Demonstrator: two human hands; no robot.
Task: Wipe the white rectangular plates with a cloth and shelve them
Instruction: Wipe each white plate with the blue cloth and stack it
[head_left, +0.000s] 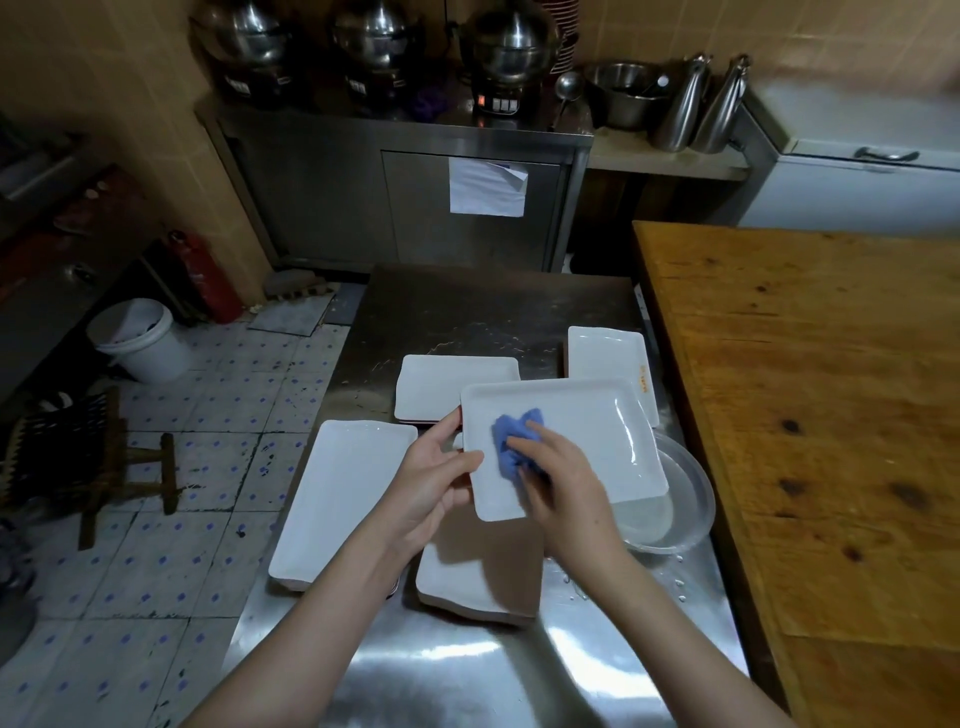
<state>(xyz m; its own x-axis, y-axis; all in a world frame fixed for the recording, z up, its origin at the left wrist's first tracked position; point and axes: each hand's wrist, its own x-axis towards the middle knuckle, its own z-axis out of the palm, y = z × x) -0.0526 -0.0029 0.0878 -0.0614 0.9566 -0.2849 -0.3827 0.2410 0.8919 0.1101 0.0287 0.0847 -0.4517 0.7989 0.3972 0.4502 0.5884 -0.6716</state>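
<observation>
My left hand (434, 478) grips the left edge of a white rectangular plate (587, 431) and holds it tilted above the steel counter (483, 312). My right hand (563, 483) presses a crumpled blue cloth (511, 441) onto the plate's left half. Other white rectangular plates lie on the counter: a long plate at the left (340, 493), a stack behind (447, 382), a plate at the right rear with an orange mark (605, 356), and a stack under my wrists (480, 577).
A clear round basin (680, 499) with water sits at the counter's right, under the held plate's corner. A wooden table (821, 389) borders the counter on the right. A white bucket (140, 338), a wooden stool (104, 467) and a red extinguisher (205, 275) stand on the floor at left.
</observation>
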